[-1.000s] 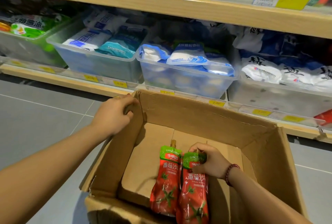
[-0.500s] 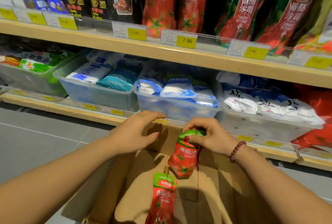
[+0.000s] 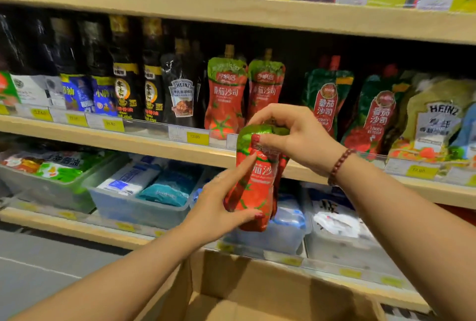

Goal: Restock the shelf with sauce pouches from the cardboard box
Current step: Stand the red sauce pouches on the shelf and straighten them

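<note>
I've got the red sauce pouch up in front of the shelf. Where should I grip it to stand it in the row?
Pinch the flat green top band of the red sauce pouch from above, as the right hand does: it hangs upright there. Let the left hand cup the soft lower body from the left, which is probably steadier for standing it beside the matching pouches.

Long wooden shelves run from left to right, one above the other. Small yellow price tags sit along their front edges. Clear plastic bins stand in a row on the low shelf. The floor at the near left is grey, with a thin pale line across it.
</note>
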The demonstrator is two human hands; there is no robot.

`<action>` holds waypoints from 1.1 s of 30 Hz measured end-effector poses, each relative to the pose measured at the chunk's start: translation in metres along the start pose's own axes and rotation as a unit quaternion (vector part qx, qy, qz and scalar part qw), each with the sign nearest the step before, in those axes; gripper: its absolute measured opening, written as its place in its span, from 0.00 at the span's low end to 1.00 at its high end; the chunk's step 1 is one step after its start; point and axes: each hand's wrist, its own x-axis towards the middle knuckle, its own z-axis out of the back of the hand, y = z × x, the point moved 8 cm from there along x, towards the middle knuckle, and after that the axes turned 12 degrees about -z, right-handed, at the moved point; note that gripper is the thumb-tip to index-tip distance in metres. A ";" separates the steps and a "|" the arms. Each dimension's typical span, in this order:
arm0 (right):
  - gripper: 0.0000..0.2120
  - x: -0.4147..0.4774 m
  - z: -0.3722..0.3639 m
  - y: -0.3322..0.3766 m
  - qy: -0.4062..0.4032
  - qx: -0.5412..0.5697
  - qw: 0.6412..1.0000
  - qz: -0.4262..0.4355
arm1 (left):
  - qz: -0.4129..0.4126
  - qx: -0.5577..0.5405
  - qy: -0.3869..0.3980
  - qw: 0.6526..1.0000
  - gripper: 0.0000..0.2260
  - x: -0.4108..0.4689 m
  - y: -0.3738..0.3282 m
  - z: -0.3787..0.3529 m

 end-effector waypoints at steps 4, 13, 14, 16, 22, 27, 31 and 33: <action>0.10 0.006 0.008 -0.006 -0.049 -0.026 0.998 -0.018 | 0.001 -0.049 -0.025 0.999 0.40 0.017 0.000 0.003; 0.08 -0.015 0.074 -0.080 -0.292 -0.012 0.952 -0.095 | -0.024 -0.079 -0.066 0.994 0.41 0.071 -0.009 0.033; 0.07 -0.015 0.073 -0.098 -0.280 -0.073 0.947 -0.137 | -0.025 -0.079 -0.068 0.994 0.41 0.078 -0.009 0.035; 0.08 -0.018 0.066 -0.130 -0.249 -0.201 0.926 -0.201 | -0.027 -0.086 -0.071 0.993 0.41 0.092 -0.008 0.040; 0.09 -0.023 0.057 -0.146 -0.320 -0.351 0.868 -0.143 | -0.021 -0.103 -0.065 0.992 0.42 0.131 0.004 0.041; 0.11 -0.025 0.054 -0.148 -0.356 -0.377 0.847 -0.118 | -0.013 -0.154 -0.071 0.985 0.40 0.154 0.019 0.032; 0.11 -0.025 0.053 -0.149 -0.361 -0.382 0.844 -0.112 | -0.002 -0.133 -0.126 0.983 0.37 0.173 0.031 0.034; 0.11 -0.025 0.052 -0.149 -0.361 -0.382 0.843 -0.115 | 0.008 -0.121 -0.118 0.986 0.39 0.177 0.038 0.028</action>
